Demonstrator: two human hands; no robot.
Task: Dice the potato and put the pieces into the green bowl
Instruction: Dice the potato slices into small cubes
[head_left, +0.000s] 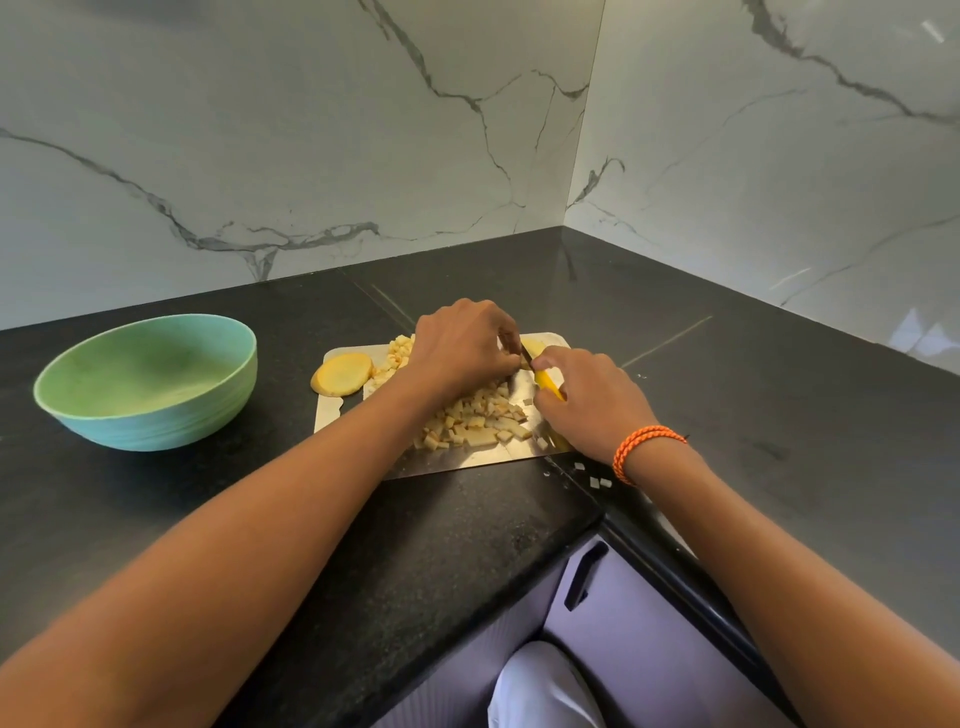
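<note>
Meeting white marble walls (260, 130), the black counter (156, 519) bears a steel board (467, 460); right-hand fingers (550, 364) grip the knife (548, 382), left unclear.

No readable text, labels, brands or numbers anywhere in my view.
</note>
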